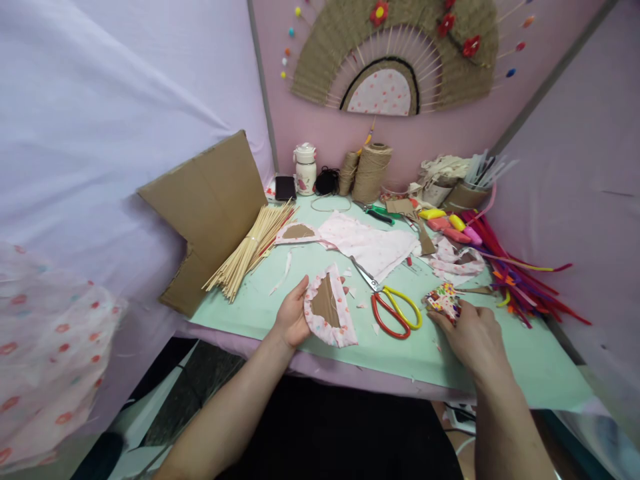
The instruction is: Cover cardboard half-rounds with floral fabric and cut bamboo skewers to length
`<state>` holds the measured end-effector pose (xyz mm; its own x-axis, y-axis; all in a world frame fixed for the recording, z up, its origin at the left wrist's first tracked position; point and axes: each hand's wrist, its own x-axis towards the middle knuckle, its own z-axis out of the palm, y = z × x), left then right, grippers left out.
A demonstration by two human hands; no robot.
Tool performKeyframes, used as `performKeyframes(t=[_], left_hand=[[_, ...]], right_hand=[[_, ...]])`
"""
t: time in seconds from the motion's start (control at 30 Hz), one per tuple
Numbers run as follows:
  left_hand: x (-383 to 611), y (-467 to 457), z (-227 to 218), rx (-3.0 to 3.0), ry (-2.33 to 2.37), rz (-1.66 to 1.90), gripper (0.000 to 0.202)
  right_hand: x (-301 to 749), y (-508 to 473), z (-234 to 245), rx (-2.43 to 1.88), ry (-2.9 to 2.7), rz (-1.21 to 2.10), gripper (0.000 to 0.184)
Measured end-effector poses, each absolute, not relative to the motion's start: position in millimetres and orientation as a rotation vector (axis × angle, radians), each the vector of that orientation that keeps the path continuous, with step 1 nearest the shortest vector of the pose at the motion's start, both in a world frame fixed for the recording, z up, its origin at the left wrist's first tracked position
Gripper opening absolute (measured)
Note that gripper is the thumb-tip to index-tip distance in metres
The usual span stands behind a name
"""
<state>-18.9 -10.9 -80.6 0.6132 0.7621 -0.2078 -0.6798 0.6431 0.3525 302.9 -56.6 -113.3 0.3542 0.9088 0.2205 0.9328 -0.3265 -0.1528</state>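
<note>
My left hand (295, 315) is closed around a half-round cardboard piece (329, 308), its rim wrapped in pink dotted fabric and its bare brown middle facing me. At the table's right front, the fingers of my right hand (473, 333) grip a small item with a bright multicoloured pattern (443, 301); its kind does not show. Between my hands lie scissors (395, 313) with one red and one yellow handle, blades partly open, among white fabric scraps. Beyond them a larger sheet of pink dotted fabric (370, 240) is spread out, beside a second fabric-edged half-round piece (297, 233).
Thin wooden sticks (250, 250) lie bundled at left before a standing cardboard sheet (210, 200). Along the back are a white bottle (305, 170), twine spools (373, 173) and green-handled pliers (380, 215). Coloured fuzzy stems (530, 287) lie right; a large fan (395, 53) hangs behind.
</note>
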Motion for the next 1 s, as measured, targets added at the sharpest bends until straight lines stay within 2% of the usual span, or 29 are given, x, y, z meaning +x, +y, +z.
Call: performKeyframes(t=[0.13, 0.23, 0.4, 0.47, 0.6, 0.73, 1.0], left_hand=[[-20, -11, -87, 0.266, 0.37, 0.842, 0.053], [-18, -12, -92, 0.269, 0.381, 0.826, 0.049], [-15, -12, -96, 0.287, 0.423, 0.768, 0.042], [-16, -13, -97, 0.298, 0.45, 0.746, 0.038], [-16, -12, -99, 0.301, 0.496, 0.729, 0.036], [-15, -11, -101, 0.292, 0.501, 0.75, 0.036], [-14, -14, -99, 0.28, 0.408, 0.692, 0.041]], right_hand=[[307, -57, -106, -2.346, -1.685, 0.038, 0.053], [297, -68, -89, -2.109, -1.618, 0.138, 0.055], [245, -87, -62, -1.732, -1.499, 0.647, 0.041], [223, -89, -61, -1.618, -1.485, 0.73, 0.034], [195, -91, -68, -1.416, -1.643, 0.59, 0.024], [189, -94, -70, -1.285, -1.923, 0.406, 0.029], [183, -91, -70, -1.375, -2.174, 0.114, 0.022]])
